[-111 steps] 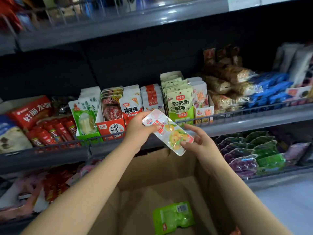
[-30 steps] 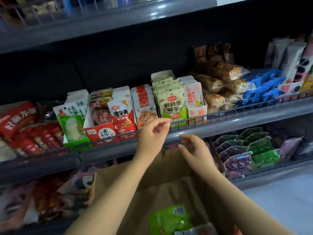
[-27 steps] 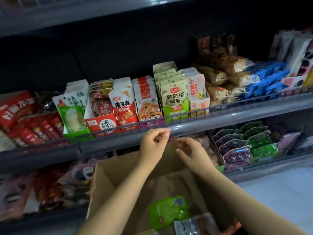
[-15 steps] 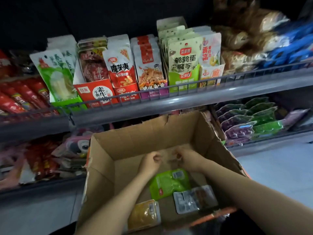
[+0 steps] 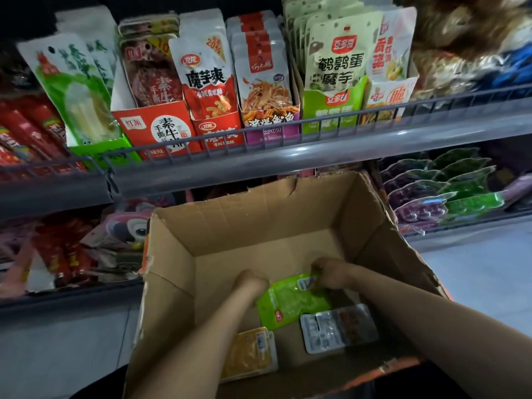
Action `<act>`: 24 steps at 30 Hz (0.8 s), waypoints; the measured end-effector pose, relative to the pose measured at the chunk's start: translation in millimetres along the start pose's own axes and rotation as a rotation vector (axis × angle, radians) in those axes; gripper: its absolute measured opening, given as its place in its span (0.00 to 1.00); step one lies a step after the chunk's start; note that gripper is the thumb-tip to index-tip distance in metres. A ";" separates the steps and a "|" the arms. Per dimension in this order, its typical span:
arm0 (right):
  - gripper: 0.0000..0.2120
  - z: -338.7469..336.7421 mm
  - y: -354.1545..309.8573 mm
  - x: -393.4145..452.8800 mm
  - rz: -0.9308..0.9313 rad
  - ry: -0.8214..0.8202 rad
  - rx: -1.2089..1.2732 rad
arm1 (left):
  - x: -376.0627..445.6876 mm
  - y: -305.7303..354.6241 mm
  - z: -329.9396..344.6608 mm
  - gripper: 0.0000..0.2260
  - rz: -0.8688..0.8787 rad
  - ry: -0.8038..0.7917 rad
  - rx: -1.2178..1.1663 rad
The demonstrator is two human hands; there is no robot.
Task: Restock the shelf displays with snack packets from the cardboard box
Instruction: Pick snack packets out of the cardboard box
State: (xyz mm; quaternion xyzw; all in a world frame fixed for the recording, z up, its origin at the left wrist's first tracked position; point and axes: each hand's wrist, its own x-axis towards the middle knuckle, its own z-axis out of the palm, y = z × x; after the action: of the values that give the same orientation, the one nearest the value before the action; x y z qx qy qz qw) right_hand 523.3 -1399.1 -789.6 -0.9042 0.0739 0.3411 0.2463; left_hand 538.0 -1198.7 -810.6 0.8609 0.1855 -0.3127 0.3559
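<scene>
Both my hands are down inside the open cardboard box [image 5: 184, 234]. A green snack packet [image 5: 293, 300] lies on the box floor. My right hand [image 5: 331, 272] pinches its top right corner by the barcode. My left hand [image 5: 250, 283] is curled at the packet's left edge; whether it grips the packet is hidden. A yellow packet [image 5: 250, 352] and a clear silver packet [image 5: 339, 326] lie nearer me in the box. Above, the wire-fronted shelf [image 5: 288, 156] holds upright display cartons of snack packets.
A lower shelf at right holds purple and green jelly packs [image 5: 443, 191]. At lower left are red sausage packs [image 5: 60, 254] and a pink toy pack [image 5: 129, 226]. Pale floor [image 5: 475, 269] shows right of the box.
The white packet I held at the shelf is gone from my hands. Both hands dropped from the shelf rail into the box, and my right hand has taken the green packet's corner.
</scene>
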 end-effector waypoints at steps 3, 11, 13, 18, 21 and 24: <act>0.19 4.3 -2.2 -0.4 0.035 -0.018 0.119 | -2.4 1.5 -0.2 0.09 -0.023 -0.025 -0.088; 0.12 11.4 -3.2 -6.9 0.138 -0.106 0.702 | -17.0 9.3 0.3 0.03 -0.055 -0.144 -0.150; 0.11 10.9 -4.7 -7.5 0.140 -0.111 0.744 | -18.4 9.3 -1.2 0.05 -0.060 -0.152 -0.168; 0.10 -0.9 -17.3 -11.8 0.070 -0.018 0.730 | -28.3 11.6 -6.1 0.13 -0.056 -0.183 -0.279; 0.09 -12.8 -26.6 -19.8 0.048 -0.010 0.776 | -37.0 19.5 -16.5 0.16 -0.040 -0.139 -0.348; 0.08 -28.8 -38.1 -33.3 -0.034 0.016 0.806 | -47.8 30.2 -31.1 0.16 -0.018 -0.117 -0.431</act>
State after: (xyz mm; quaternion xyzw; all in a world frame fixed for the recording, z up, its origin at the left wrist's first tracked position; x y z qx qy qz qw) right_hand 526.4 -1381.5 -734.2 -0.7390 0.1885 0.2737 0.5861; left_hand 531.9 -1201.1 -746.4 0.7435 0.2347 -0.3185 0.5392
